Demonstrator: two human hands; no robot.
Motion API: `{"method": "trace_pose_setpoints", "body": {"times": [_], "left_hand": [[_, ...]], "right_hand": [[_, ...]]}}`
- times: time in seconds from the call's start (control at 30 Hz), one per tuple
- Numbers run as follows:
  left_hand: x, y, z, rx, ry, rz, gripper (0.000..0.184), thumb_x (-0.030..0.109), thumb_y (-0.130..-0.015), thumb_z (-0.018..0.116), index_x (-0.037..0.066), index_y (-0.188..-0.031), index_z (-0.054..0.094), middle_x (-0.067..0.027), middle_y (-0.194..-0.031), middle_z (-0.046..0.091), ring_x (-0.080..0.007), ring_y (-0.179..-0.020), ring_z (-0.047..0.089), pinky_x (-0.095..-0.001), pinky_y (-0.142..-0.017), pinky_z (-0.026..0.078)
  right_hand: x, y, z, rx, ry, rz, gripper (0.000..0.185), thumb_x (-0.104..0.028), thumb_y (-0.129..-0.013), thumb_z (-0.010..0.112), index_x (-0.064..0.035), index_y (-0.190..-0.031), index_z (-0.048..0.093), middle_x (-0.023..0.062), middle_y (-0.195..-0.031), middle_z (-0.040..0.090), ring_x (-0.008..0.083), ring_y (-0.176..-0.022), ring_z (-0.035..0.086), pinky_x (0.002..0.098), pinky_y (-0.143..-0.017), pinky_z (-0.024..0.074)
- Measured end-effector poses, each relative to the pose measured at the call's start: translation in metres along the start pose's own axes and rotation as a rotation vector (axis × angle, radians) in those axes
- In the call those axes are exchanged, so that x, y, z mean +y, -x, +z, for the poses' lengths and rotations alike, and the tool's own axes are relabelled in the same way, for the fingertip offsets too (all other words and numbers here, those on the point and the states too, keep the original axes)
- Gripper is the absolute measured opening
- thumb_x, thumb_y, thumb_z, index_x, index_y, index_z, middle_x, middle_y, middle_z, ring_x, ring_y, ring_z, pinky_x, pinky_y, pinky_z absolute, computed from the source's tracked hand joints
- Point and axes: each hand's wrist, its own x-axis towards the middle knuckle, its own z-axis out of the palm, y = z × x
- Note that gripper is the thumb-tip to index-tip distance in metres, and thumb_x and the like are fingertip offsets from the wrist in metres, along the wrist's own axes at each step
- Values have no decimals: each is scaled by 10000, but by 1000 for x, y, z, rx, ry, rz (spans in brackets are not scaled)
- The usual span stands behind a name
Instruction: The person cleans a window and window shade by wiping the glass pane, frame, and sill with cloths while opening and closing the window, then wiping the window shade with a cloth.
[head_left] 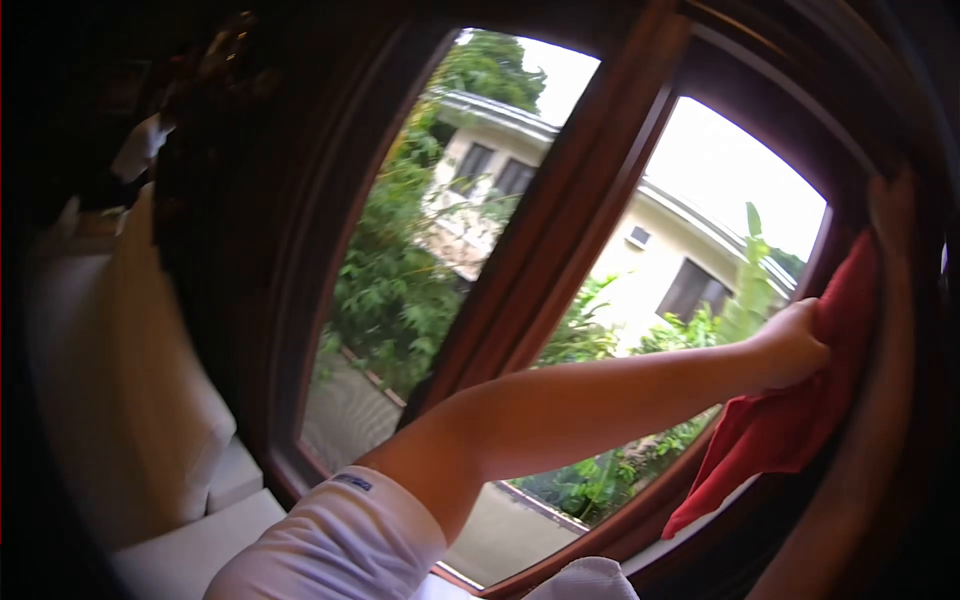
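Clutching red cloth (790,425) in left hand (795,345), right-centre; reaching apart with right hand (893,205), upper right, closure unclear. Could snag cloth on window frame (625,545) via dangling end.

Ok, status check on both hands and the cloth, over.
Left hand on red cloth, at window frame. Right hand raised by the frame, grip unclear. No obstruction seen; left fingertips hidden.

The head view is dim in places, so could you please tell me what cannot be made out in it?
All in the head view:
- Most fingers of the left hand: hidden by the red cloth.
- Fingers of the right hand: lost in shadow.
- Pale object, upper left: too blurred to identify.
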Motion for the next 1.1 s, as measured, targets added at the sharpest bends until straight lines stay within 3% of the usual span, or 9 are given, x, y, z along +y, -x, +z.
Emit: {"method": "trace_pose_setpoints", "body": {"times": [0.03,0.13,0.27,0.37,0.5,0.6,0.9,1.03,1.1], "left_hand": [[7,7,-3,70,-68,4,405,80,-725,563,-3,-1109,466,-172,-1022,568,-251,-930,563,-339,-797,452],[4,13,-17,188,-130,97,368,99,-764,511,-22,-1105,441,-225,-1050,532,-307,-1026,513,-377,-871,399],[19,29,-36,236,-166,138,355,106,-784,505,-19,-1108,431,-225,-1036,545,-311,-986,547,-374,-827,429],[54,55,-64,244,-232,134,343,98,-793,487,-14,-1113,434,-197,-993,564,-245,-852,592,-343,-729,466],[82,73,-112,268,-196,272,403,71,-812,474,-11,-1199,392,-132,-974,563,-140,-750,575,-281,-639,468],[130,114,-146,279,-237,119,450,83,-810,498,14,-1234,360,-99,-928,564,-111,-707,561,-232,-592,456],[175,166,-236,412,-399,169,491,87,-814,484,10,-1267,311,-136,-954,552,-145,-730,573,-264,-553,476],[202,197,-287,477,-362,119,451,82,-815,485,28,-1239,340,-124,-944,548,-144,-734,561,-277,-597,479],[215,210,-312,512,-410,97,441,83,-816,487,39,-1233,349,-122,-944,549,-142,-744,560,-280,-616,480]], "right_hand": [[38,-5,25,51,-30,-57,523,-231,-804,554,42,-1235,439,246,-1127,568,364,-1088,535,384,-940,405],[-93,-2,-45,-123,-8,252,707,-380,-734,677,82,-1185,391,296,-1050,557,422,-971,563,454,-836,453],[-67,-18,14,150,-134,-277,666,-411,-719,694,78,-1113,473,266,-973,594,431,-854,586,461,-770,469],[-92,-26,21,139,8,11,505,-256,-815,576,45,-1202,454,262,-1124,548,386,-1003,559,402,-889,435],[-211,-30,25,44,-269,63,384,-232,-828,511,26,-1107,464,279,-1047,575,407,-941,576,444,-781,461],[-260,-53,24,-59,-126,233,423,-262,-830,470,25,-1140,445,283,-1023,580,409,-930,578,452,-747,460],[-381,-101,81,-102,-301,181,499,-232,-841,433,44,-1257,415,283,-1043,578,396,-958,575,437,-816,446],[-436,-121,130,131,-358,44,507,-242,-845,443,48,-1259,403,285,-1035,578,407,-943,574,439,-815,443],[-470,-132,139,-32,-321,73,506,-251,-852,446,28,-1273,400,267,-1031,590,412,-947,573,443,-812,447]]}}
